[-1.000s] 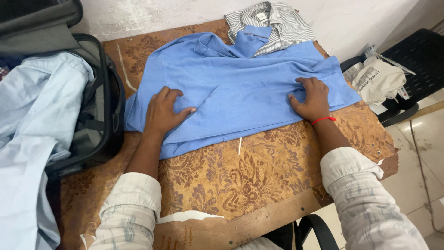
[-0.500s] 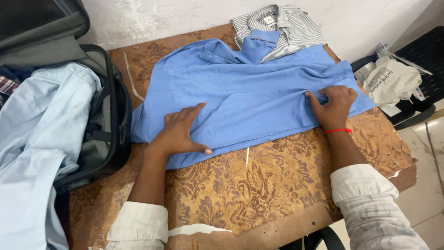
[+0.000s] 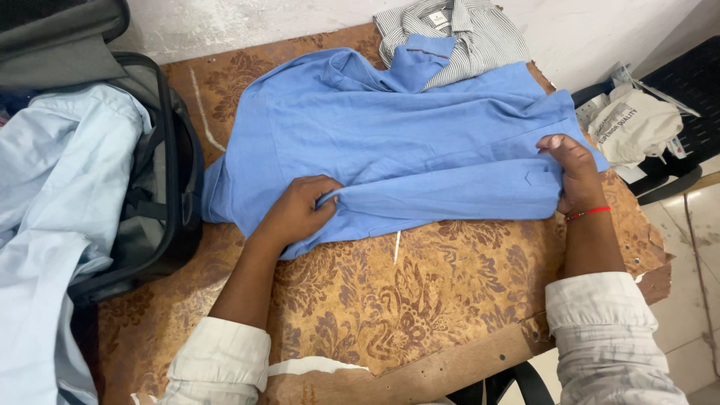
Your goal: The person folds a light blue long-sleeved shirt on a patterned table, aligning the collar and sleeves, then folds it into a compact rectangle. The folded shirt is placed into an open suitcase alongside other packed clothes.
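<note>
Blue shirt [image 3: 390, 142] fills the middle of the frame, spread across a brown patterned counter [image 3: 420, 292] with its collar toward the top and its lower edge folded over into a long band. Left hand [image 3: 296, 214], at centre left, has its grip closed on that folded edge, thumb and fingers pinching a ridge of cloth. Right hand [image 3: 574, 176], at centre right, has its grip closed on the other end of the same fold, fingers curled over the fabric by a small pocket; a red thread band [image 3: 589, 214] circles the wrist. Both forearms come up from the bottom of the frame in rolled pale checked sleeves.

Behind the collar, at top centre, a striped grey-and-white shirt [image 3: 469, 34] lies partly under the blue one. An open dark suitcase [image 3: 161, 180] sits at the left, touching the counter edge, with a pale blue garment [image 3: 52, 195] draped over it. At the right edge a whitish bag [image 3: 634, 127] rests on a black chair [image 3: 686, 90].
</note>
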